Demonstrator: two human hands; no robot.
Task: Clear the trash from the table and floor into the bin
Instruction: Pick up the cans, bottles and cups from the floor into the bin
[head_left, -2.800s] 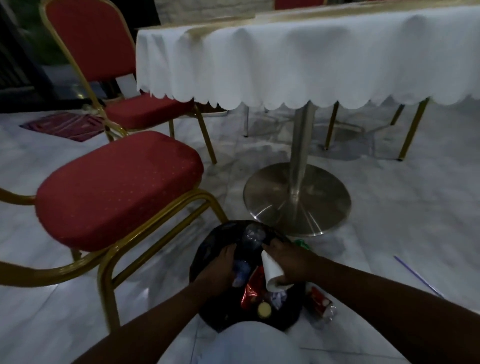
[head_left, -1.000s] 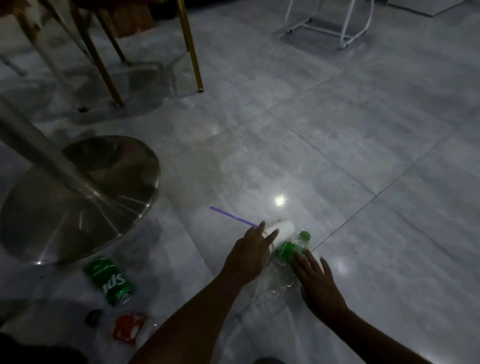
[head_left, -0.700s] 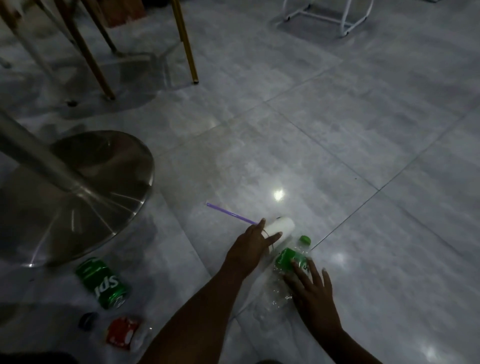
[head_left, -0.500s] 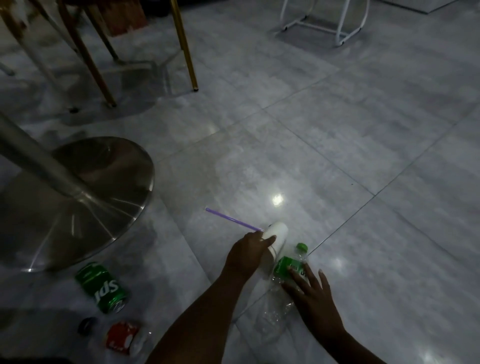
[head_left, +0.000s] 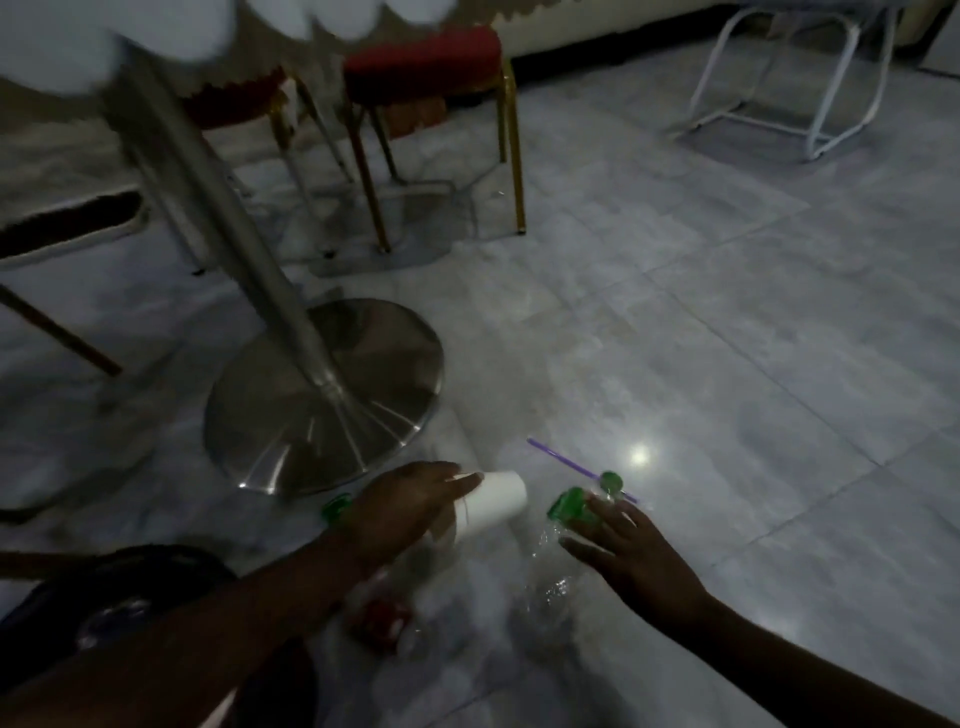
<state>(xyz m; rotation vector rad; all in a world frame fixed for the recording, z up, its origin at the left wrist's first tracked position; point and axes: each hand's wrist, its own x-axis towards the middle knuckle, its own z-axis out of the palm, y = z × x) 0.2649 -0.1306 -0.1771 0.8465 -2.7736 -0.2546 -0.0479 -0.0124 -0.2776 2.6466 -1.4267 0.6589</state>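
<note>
The left hand (head_left: 410, 506) gripped a white paper cup (head_left: 493, 503), its fingers curled round the cup's open end and the cup lying sideways above the floor (head_left: 727, 338). The right hand (head_left: 623, 551) held a clear plastic bottle (head_left: 558, 551) by its green label, fingers spread along it, the green cap pointing away. A purple straw (head_left: 558, 457) lay on the tiles just beyond the bottle. A green can (head_left: 335, 506) peeked out behind the left wrist, beside the round metal table base (head_left: 322, 400). A red wrapper (head_left: 382, 621) lay under the left forearm, and the black bin bag (head_left: 130, 587) sat at the lower left.
</note>
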